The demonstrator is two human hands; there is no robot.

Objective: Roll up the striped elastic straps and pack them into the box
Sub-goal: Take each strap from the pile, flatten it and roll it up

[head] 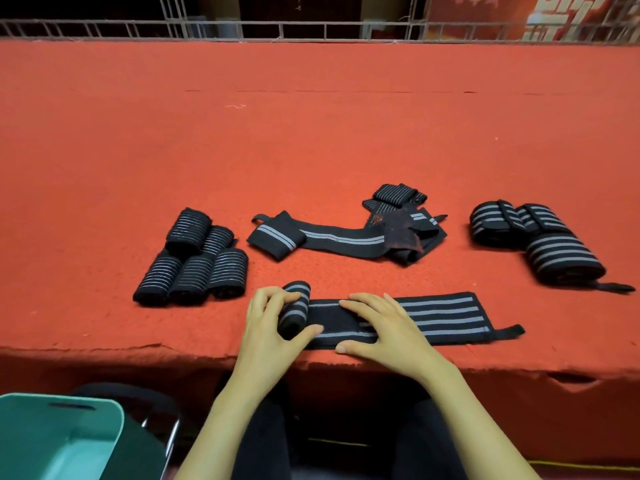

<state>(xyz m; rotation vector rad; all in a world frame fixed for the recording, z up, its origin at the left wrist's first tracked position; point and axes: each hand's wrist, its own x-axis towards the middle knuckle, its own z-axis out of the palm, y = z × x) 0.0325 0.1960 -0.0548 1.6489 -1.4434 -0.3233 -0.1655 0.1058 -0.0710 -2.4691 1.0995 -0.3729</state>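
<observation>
Ribbed striped strap [443, 315]: left hand [270, 327] fingers [273, 294] curl round its rolled end; right hand [381, 327] presses flat.

Light even, moderately bright, from above; shadows faint. Dark at 12 o'clock. Wide-angle stretch toward 3 and 9 o'clock; mild softness.

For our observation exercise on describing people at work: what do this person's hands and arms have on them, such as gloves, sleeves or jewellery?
Nothing: the left hand and right hand are bare, with no gloves, rings or watch, and no sleeves are in view. The nails look short.
</observation>
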